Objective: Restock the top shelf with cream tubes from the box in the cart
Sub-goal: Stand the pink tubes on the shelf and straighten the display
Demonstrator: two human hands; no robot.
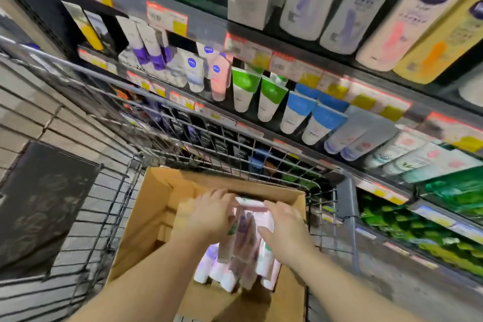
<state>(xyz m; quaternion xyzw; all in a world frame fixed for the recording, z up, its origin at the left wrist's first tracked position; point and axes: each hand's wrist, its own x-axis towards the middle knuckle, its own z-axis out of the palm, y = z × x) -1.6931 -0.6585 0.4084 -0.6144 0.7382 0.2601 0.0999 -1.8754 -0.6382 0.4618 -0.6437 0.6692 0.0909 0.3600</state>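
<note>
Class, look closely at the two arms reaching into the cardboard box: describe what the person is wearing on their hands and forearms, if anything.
Nothing is worn. The left hand and right hand are bare, without gloves. Both forearms are bare as far as the bottom edge of the picture, with no sleeve in view. No watch, bracelet or ring can be made out, though the picture is slightly blurred, so a thin ring could be missed.
</note>
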